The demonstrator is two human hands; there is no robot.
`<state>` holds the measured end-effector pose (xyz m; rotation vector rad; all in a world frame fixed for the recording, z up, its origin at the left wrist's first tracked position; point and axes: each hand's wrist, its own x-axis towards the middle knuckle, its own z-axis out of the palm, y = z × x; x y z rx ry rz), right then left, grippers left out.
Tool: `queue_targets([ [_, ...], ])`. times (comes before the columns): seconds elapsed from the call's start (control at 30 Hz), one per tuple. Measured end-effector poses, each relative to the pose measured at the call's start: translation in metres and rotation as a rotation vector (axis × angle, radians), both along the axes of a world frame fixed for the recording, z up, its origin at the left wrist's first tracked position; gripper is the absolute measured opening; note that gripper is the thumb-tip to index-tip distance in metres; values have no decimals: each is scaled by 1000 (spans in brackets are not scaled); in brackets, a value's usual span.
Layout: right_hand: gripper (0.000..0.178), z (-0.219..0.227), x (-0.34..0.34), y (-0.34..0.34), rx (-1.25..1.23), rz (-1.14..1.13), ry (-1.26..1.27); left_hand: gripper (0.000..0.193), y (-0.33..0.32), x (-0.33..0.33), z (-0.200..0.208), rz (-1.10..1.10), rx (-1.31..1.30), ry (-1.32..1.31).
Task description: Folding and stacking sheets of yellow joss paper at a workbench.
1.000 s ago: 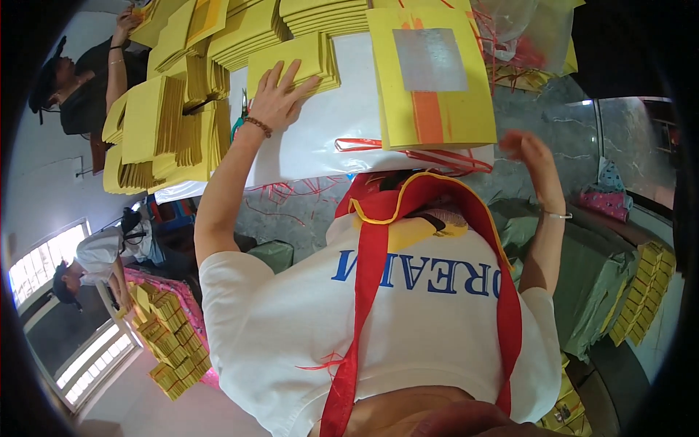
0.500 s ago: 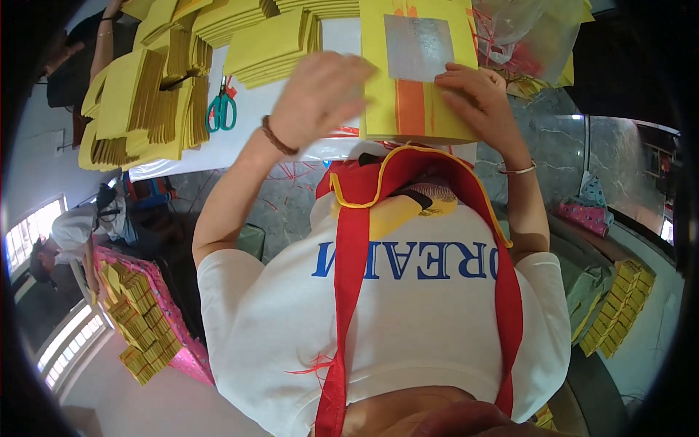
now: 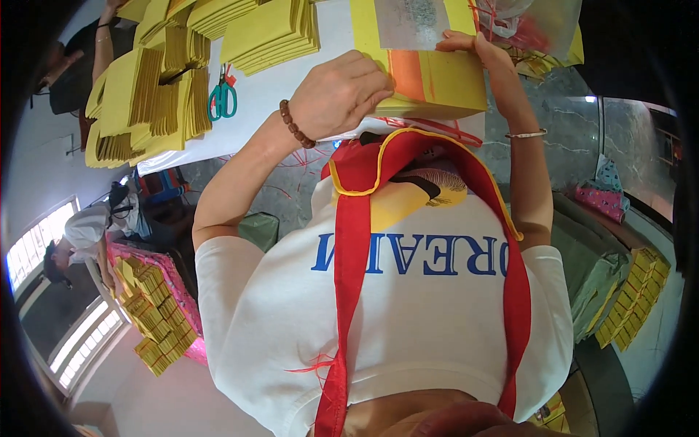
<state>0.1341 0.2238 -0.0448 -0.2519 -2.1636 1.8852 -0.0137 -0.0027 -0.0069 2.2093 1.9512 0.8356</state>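
Observation:
A thick yellow paper stack (image 3: 451, 91) lies at the table's front edge, with a silver square and an orange stripe on top. My left hand (image 3: 349, 87), a beaded bracelet on its wrist, is closed with curled fingers at the stack's left side. My right hand (image 3: 477, 54) holds the far right side, fingers lying over the top and the rest of the hand against the edge. Left of them, a pair of green-handled scissors (image 3: 223, 100) rests on the white table cover (image 3: 273, 91).
Folded yellow paper bundles (image 3: 131, 87) crowd the table's left side. A clear plastic bag (image 3: 535, 25) stands beyond my right hand. Red string (image 3: 459, 133) lies by the front edge. At the far left a person (image 3: 87, 233) bends over more yellow bundles (image 3: 156, 306).
My left hand has come down onto the stack's left side. The right hand has shifted to the far right edge. The stack has turned slightly, and its front side shows more.

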Motion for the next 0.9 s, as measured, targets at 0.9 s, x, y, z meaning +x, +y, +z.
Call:
queue_targets([
  [0.9, 61, 1, 0, 3, -287, 41, -69, 14, 8, -22, 3, 180, -396, -686],
])
